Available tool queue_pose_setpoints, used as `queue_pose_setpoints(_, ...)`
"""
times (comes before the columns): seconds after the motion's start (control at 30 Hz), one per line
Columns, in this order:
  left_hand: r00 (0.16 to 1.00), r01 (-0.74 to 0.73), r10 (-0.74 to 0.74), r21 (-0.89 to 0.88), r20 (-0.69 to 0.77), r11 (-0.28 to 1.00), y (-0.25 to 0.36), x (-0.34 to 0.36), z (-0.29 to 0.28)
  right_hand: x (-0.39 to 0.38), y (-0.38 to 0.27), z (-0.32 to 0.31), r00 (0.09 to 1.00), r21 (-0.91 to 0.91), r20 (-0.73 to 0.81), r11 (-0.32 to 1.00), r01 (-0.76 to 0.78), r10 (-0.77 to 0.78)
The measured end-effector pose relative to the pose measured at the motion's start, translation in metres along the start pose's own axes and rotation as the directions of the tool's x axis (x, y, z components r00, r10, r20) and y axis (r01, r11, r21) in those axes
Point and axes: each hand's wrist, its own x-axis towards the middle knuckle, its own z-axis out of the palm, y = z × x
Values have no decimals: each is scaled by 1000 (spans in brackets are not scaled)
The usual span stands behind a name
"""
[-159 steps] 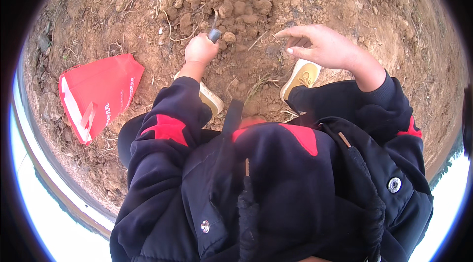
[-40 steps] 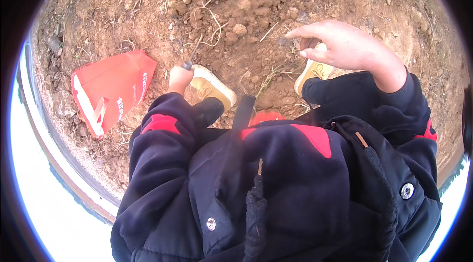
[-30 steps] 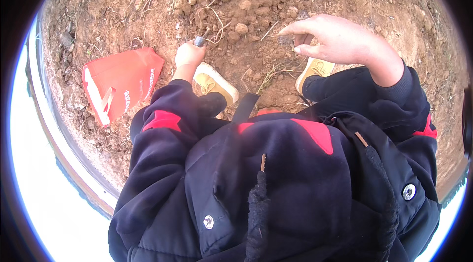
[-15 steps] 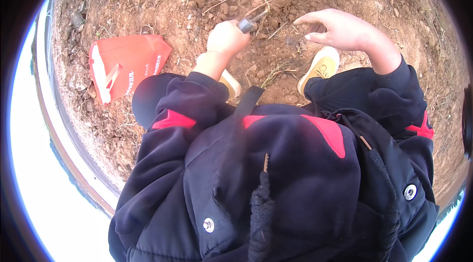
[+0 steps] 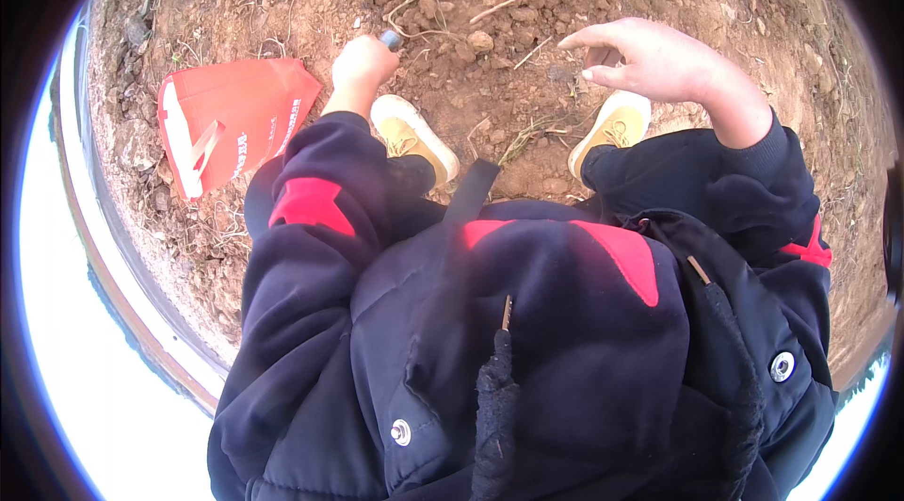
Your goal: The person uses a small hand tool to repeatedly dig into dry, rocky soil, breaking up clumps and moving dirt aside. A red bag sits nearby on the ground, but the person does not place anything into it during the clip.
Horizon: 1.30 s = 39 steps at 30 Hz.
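My left hand (image 5: pixel 363 68) is closed round a hand tool (image 5: pixel 390 40), above the soil just beyond my left shoe. Only the tool's grey-blue end shows past my fingers, so its kind cannot be made out. Out to the right, my right hand (image 5: pixel 645 58) hangs over the ground with thumb and forefinger apart and nothing between them. Between and beyond my hands lies loose brown soil (image 5: pixel 443 77) with clods. A pale, bent root (image 5: pixel 499 4) lies on it, ahead of both hands.
An orange-red bag (image 5: pixel 235 120) with a white edge and a handle lies on the soil at the left. My yellow shoes, left (image 5: pixel 414 138) and right (image 5: pixel 612 131), stand apart on the ground. Dry stalks (image 5: pixel 537 134) lie between them.
My left hand has moved left and a little away with the tool, uncovering my left shoe and the soil beside it. My right hand has hardly moved.
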Motion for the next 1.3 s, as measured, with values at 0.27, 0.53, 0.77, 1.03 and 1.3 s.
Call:
queue_pose_setpoints(0.27, 998, -62, 62, -20, -16, 998, -7, -4, 25, 5, 10, 8, 998, 8, 53, 1000, -28, 28)
queue_pose_setpoints(0.53, 982, -179, 165, -160, -97, 971, 3, -53, 8, 11, 2, 1, 998, 37, 61, 999, 3, -5)
queue_pose_setpoints(0.77, 954, -271, 220, -270, -206, 924, 36, -70, -27, 18, 9, 4, 1000, -11, 31, 1000, 2, -1)
queue_pose_setpoints(1.03, 998, 1, 3, -70, 56, 998, -8, -12, 6, 13, 7, -2, 996, 68, 61, 995, -69, 65)
queue_pose_setpoints(1.3, 995, 100, -89, -307, 48, 947, -8, 27, 86, 18, 7, -1, 986, 191, 96, 969, -155, 139)
